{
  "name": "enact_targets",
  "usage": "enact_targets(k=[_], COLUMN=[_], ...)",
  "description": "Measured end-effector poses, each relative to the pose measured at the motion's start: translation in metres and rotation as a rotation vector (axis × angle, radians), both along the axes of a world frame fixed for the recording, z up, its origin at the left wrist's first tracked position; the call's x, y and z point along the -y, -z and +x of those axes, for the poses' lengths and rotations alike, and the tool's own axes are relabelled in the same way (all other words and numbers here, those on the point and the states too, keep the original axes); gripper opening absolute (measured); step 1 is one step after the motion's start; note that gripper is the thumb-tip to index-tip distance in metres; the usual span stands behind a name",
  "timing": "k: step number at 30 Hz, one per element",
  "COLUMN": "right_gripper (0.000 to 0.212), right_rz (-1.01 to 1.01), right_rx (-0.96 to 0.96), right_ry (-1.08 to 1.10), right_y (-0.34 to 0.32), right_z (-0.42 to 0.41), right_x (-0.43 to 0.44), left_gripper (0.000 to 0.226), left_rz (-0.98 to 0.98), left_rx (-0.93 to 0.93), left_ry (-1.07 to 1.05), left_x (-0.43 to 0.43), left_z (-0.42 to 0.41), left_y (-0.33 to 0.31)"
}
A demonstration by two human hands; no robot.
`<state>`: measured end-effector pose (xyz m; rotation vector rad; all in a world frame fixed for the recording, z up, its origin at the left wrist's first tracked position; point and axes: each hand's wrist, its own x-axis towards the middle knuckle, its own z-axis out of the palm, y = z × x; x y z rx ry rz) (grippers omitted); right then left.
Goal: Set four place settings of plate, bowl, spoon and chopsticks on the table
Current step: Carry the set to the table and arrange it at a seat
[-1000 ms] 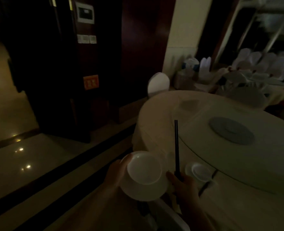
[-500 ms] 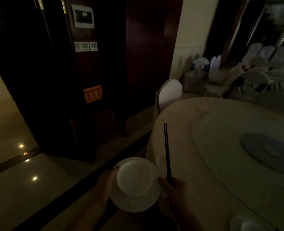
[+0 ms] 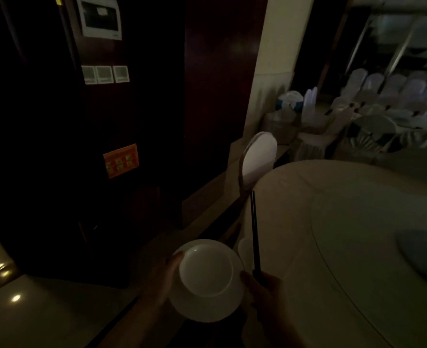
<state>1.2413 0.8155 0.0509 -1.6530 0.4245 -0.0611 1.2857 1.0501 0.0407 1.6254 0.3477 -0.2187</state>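
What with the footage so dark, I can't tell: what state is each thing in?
plate, held in the air by the left hand
bowl, upright, empty, sitting on the plate
chopsticks, together, pointing forward, held in the right hand
table, draped in cloth

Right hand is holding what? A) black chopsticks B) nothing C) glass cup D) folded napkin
A: the right hand grips black chopsticks that point up and away along the table edge, while the left hand holds the plate with the bowl on it.
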Motion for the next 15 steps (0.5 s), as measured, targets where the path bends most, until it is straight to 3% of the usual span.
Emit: enact_targets(k=[1, 3, 5, 8, 15], right_gripper=[0.02, 0.017, 0.031, 0.035, 0.032], right_rz=[-0.005, -0.013, 0.004, 0.01, 0.019], right_rx=[-0.004, -0.007, 0.019, 0.025, 0.047], right_ry=[0.028, 0.077, 0.112, 0.216, 0.347], right_y=[-0.004, -0.006, -0.011, -0.018, -0.019], right_z=[0.014, 0.044, 0.069, 0.105, 0.2], right_x=[-0.008, -0.022, -0.035, -0.047, -0.044], left_gripper=[0.024, 0.063, 0.082, 0.075, 0.066], left_rz=[0.047, 0.194, 0.333, 0.348, 0.132], left_rx=[0.003, 0.027, 0.053, 0.061, 0.04], left_ry=[0.038, 0.1, 0.132, 0.207, 0.301], left_x=[-0.009, -0.027, -0.041, -0.049, -0.025], left_z=[0.024, 0.068, 0.109, 0.164, 0.274], left_y=[-0.001, -0.003, -0.005, -0.01, -0.026])
